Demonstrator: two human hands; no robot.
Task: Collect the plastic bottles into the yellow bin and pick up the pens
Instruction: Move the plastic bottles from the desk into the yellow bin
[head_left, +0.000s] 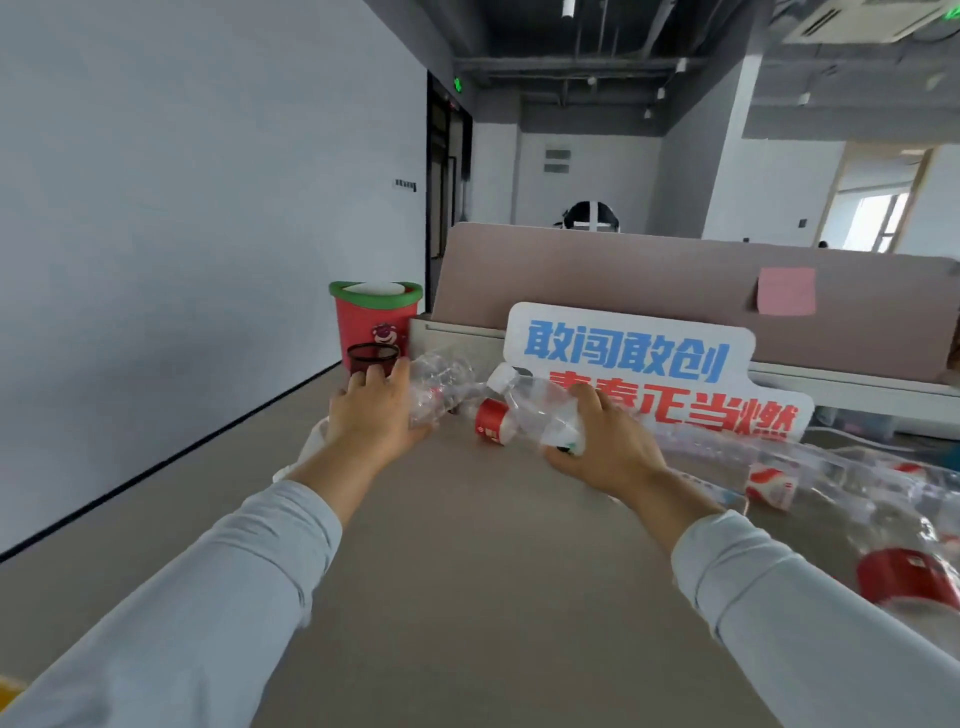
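The left hand (374, 410) is curled round a crumpled clear bottle (434, 387), thumb under it and fingers over the top. The right hand (610, 444) grips a white-capped clear bottle (540, 408) by its base, with the cap pointing towards the left hand. Between the two hands a red-labelled bottle (493, 422) lies on its side on the worktop (467, 571), just beside the bottle in the right hand.

The work looks to be at an early stage, since both hands are loaded but nothing has visibly gone into a bin. Out beyond the right hand, more bottles lie loose on the worktop: a red-and-white labelled one (771, 486) and, nearer the right sleeve, one with a broad red label (906, 574), with other clear plastic among them that is too blurred to count.

A yellow sliver (7, 691) shows at the picture's edge well behind the left hand, by the left sleeve. It may be the yellow bin's rim, but I cannot tell. No pens can be made out.

Just past the left hand's fingertips stands a black mesh cup (371, 358), and behind that is a red bin with a green rim (375, 319). A lettered sign (628, 353) leans ahead of the right hand.
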